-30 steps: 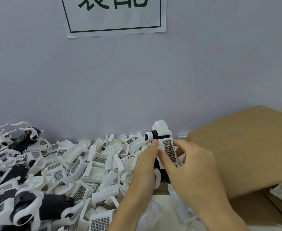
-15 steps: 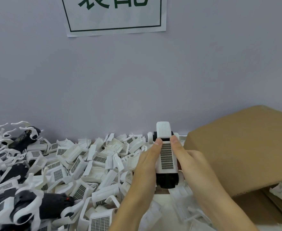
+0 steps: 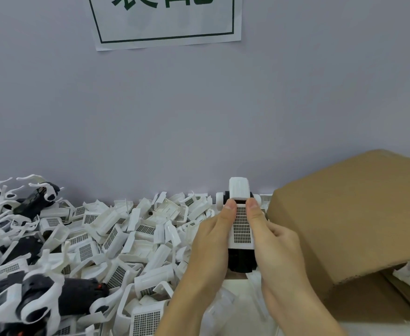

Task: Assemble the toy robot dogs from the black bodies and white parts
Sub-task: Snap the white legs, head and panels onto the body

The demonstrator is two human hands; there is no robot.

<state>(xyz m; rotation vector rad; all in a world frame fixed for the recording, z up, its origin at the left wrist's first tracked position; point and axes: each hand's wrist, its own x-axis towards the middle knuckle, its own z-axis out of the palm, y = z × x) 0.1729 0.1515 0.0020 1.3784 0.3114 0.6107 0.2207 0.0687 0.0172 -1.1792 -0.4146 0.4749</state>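
Thumbs slid up the white cover (image 3: 242,229), left hand (image 3: 208,248) and right hand (image 3: 280,253) fingers gripping robot dog (image 3: 240,224)

The toy dog (image 3: 240,229) between the hands has a black body, a white head and a white back plate printed with a fine grey grid. The loose parts (image 3: 116,229) heaped at left are white, many carrying the same grey grid. Black bodies (image 3: 78,297) with white legs lie among them, one showing a red spot. The box (image 3: 351,214) is plain brown. The wall (image 3: 199,117) is pale lilac-grey; its sign (image 3: 167,20) is white with a dark green border and lettering.
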